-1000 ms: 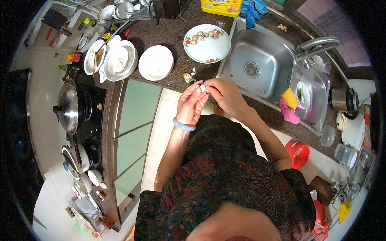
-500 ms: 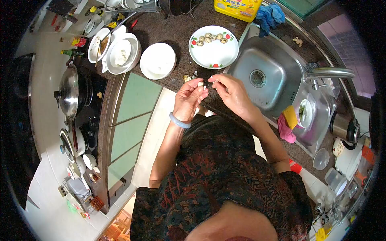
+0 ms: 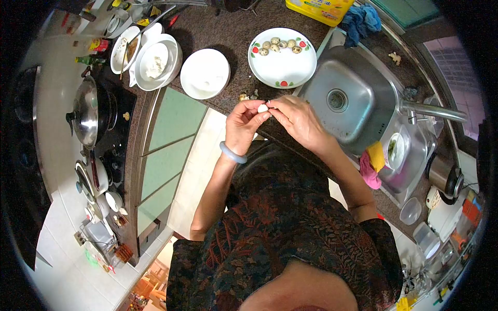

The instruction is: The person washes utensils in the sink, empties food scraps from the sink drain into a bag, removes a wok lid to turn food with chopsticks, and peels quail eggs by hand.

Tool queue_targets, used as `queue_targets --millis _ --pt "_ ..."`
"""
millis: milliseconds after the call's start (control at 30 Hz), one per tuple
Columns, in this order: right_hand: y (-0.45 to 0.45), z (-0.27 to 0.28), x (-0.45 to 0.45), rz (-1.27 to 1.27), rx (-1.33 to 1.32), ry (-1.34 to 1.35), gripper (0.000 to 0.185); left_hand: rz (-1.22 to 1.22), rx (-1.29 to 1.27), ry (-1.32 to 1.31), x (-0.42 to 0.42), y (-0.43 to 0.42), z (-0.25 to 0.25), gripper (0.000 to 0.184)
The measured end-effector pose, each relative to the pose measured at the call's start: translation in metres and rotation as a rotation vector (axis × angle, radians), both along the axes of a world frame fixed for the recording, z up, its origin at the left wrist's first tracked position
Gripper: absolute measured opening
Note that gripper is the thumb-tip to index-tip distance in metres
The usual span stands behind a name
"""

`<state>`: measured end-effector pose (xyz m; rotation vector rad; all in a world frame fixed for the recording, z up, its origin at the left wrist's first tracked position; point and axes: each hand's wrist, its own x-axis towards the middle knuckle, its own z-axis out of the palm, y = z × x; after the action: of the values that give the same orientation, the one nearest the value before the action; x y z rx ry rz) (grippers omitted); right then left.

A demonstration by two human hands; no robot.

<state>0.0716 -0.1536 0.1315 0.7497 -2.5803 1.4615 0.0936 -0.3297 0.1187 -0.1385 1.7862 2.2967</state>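
A small whitish quail egg [image 3: 263,108] is pinched between the thumb and fingers of my left hand [image 3: 241,124], which has a pale bangle at the wrist. My right hand [image 3: 301,120] meets it from the other side, its thumb and fingertips closed at the egg; any bit of shell between them is too small to tell. Just beyond my hands, crumbs of shell [image 3: 248,96] lie at the counter's edge. Several speckled quail eggs [image 3: 281,44] rest on a white plate [image 3: 282,66] with red and green decoration. Left of it stands a white bowl [image 3: 205,72] with pale pieces inside.
A steel sink [image 3: 358,78] with a faucet [image 3: 436,110] lies to the right, with yellow and pink cloths [image 3: 371,171] on its edge. Nested bowls [image 3: 157,62] stand at the left, near a lidded wok [image 3: 87,111] on the hob. A yellow jug [image 3: 321,9] stands at the back.
My right hand has moved left, and its fingertips have come from apart to meeting the egg in my left hand. The view has shifted slightly.
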Motion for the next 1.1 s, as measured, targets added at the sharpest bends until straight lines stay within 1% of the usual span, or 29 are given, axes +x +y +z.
queue_targets --millis 133,267,333,467,567,600,667,700,767,900,967,1000,1067,1100 --pt "-0.006 0.002 0.0 -0.073 0.056 0.073 0.016 0.008 -0.014 -0.017 -0.004 -0.003 0.001 0.027" --pt "-0.014 0.007 -0.002 -0.09 0.106 0.066 0.018 -0.013 -0.007 -0.018 -0.006 -0.01 -0.001 0.029" --pt "-0.021 -0.002 -0.005 -0.175 0.035 0.063 0.012 -0.021 -0.009 -0.031 -0.006 -0.013 0.001 0.03" --pt "-0.028 -0.005 -0.011 -0.205 -0.053 0.016 0.012 -0.023 -0.003 -0.066 -0.005 -0.02 0.001 0.032" --pt "-0.032 -0.004 -0.014 -0.272 -0.095 -0.125 0.015 -0.04 0.018 -0.1 -0.007 -0.027 0.003 0.034" --pt "-0.033 -0.003 -0.015 -0.266 -0.091 -0.125 0.015 -0.033 0.022 -0.101 -0.007 -0.029 0.002 0.034" --pt "-0.034 -0.002 -0.016 -0.203 -0.122 -0.295 0.015 -0.028 0.013 -0.072 -0.006 -0.033 -0.001 0.034" --pt "-0.035 -0.002 -0.016 -0.197 -0.119 -0.295 0.015 -0.022 0.016 -0.071 -0.006 -0.034 -0.002 0.034" --pt "-0.036 -0.004 -0.017 -0.081 -0.095 -0.16 0.015 -0.016 -0.027 -0.048 -0.005 -0.037 -0.004 0.032" --pt "-0.041 0.002 -0.017 -0.011 -0.039 -0.211 0.015 0.017 -0.028 -0.034 -0.004 -0.037 -0.008 0.032" --pt "-0.041 0.0 -0.019 0.027 0.017 -0.166 0.016 0.02 -0.119 0.036 -0.004 -0.037 -0.015 0.034" --pt "-0.041 -0.003 -0.02 0.029 0.02 -0.167 0.016 0.022 -0.117 0.035 -0.004 -0.037 -0.014 0.034" --pt "-0.041 -0.008 -0.021 0.038 0.031 -0.081 0.016 -0.002 -0.36 0.138 -0.004 -0.035 -0.009 0.037" --pt "-0.041 -0.009 -0.022 0.04 0.032 -0.082 0.016 0.0 -0.359 0.136 -0.005 -0.035 -0.007 0.037"
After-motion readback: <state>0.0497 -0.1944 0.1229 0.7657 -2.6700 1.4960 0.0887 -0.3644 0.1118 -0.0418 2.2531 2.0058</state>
